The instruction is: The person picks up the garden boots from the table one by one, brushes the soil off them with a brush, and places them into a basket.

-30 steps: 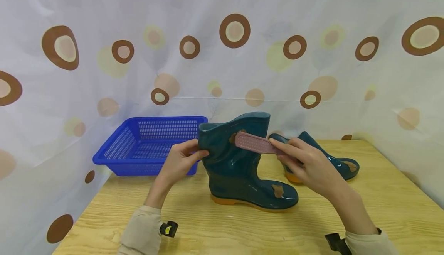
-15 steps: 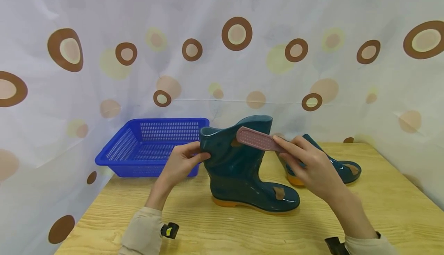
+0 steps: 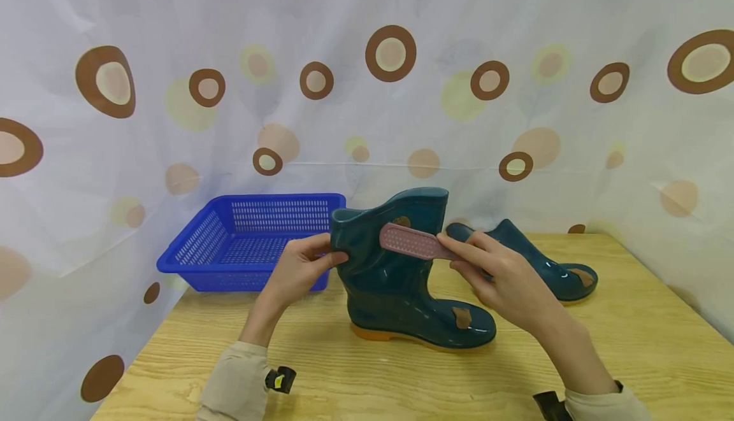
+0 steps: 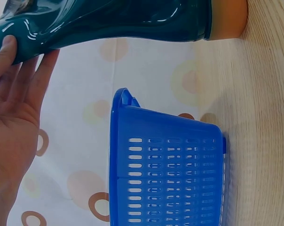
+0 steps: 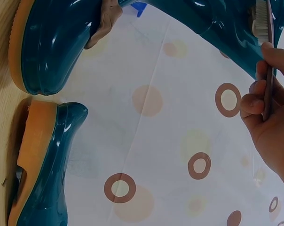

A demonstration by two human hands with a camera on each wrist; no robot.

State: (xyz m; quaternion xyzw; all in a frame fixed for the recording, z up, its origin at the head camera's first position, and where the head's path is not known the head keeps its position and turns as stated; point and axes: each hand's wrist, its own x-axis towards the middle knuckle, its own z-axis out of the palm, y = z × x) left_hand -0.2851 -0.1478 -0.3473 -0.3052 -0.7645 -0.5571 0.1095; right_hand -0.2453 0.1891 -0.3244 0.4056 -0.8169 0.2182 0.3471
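Note:
A dark teal rain boot (image 3: 384, 293) with an orange sole stands upright on the table, its toe to the right. Brown patches mark its toe and upper shaft. My left hand (image 3: 298, 269) pinches the back of the shaft near the top rim, thumb on the near side. A pink brush (image 3: 410, 241) lies across the upper shaft, held by its handle in my right hand (image 3: 504, 274). In the right wrist view its pale bristles (image 5: 262, 21) face the boot at the brown patch, which the brush partly hides in the head view.
A second teal boot (image 3: 530, 255) lies behind my right hand, a brown patch on its toe. Behind and left of the upright boot sits a blue perforated basket (image 3: 229, 276). The wooden table (image 3: 344, 383) meets a patterned curtain (image 3: 401, 121) at the back.
The brush rose a little along the boot's shaft, then came down and left, baring part of the brown patch. My left hand keeps its hold on the boot.

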